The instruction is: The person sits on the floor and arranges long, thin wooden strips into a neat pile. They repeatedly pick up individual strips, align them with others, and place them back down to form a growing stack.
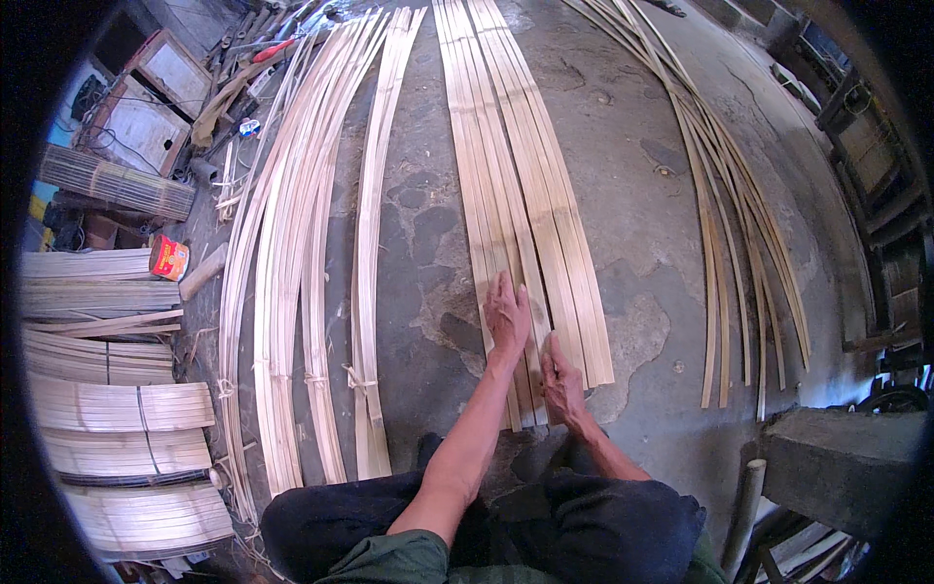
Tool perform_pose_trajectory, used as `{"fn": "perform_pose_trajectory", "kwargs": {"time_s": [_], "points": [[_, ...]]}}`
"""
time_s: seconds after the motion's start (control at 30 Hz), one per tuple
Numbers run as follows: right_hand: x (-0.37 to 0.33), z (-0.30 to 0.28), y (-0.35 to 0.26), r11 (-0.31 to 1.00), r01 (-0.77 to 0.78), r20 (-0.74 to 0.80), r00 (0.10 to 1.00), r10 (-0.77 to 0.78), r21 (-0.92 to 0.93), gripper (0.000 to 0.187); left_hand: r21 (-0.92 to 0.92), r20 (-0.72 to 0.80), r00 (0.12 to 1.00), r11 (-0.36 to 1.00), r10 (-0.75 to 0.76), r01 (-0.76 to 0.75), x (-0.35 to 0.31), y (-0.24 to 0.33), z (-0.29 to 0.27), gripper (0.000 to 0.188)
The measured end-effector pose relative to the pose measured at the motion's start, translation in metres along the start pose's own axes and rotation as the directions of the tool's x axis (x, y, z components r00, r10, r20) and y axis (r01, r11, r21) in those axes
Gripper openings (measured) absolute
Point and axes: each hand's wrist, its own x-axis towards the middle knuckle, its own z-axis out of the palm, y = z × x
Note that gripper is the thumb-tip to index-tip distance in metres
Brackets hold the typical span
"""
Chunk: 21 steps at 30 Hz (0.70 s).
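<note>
Long, pale, flat bamboo strips lie side by side on the floor in front of me, in a left group (474, 146) and a right group (545, 146) with a narrow dark gap between them. My left hand (507, 316) rests palm down on the near part of the left group, its fingers stretched out along the strips. Closer to me, my right hand (563, 382) is at that group's right edge, near the strip ends. Its thumb and bent fingers close on the edge of a strip; its fingertips are partly hidden.
Tied bundles of pale strips (282, 292) lie to the left, with a narrower bundle (370, 292) beside them. Thin loose strips (725, 185) cross at the right. Stacked strip bundles (126, 404) and a red-orange can (169, 258) stand far left. A concrete block (837, 448) is near right.
</note>
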Motion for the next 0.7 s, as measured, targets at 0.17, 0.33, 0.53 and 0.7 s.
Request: {"fn": "perform_pose_trajectory", "kwargs": {"time_s": [0.17, 0.33, 0.53, 0.7], "points": [[0.0, 0.003, 0.012, 0.988, -0.082, 0.043, 0.996, 0.077, 0.133, 0.052, 0.213, 0.122, 0.973, 0.952, 0.198, -0.22, -0.018, -0.005, -0.004, 0.051], [-0.01, 0.011, 0.001, 0.968, -0.117, 0.05, 0.993, 0.108, 0.22, 0.051, 0.322, 0.167, 0.956, 0.903, 0.242, -0.285, -0.026, -0.017, -0.002, 0.052], [0.011, 0.006, 0.005, 0.982, -0.067, 0.017, 0.998, 0.065, 0.178, 0.051, 0.253, 0.173, 0.967, 0.941, 0.186, -0.226, -0.023, -0.019, 0.002, 0.053], [0.023, 0.0, 0.0, 0.985, -0.018, 0.011, 1.0, 0.016, 0.174, 0.052, 0.184, 0.173, 0.971, 0.963, 0.168, -0.199, -0.021, -0.016, 0.001, 0.053]]}}
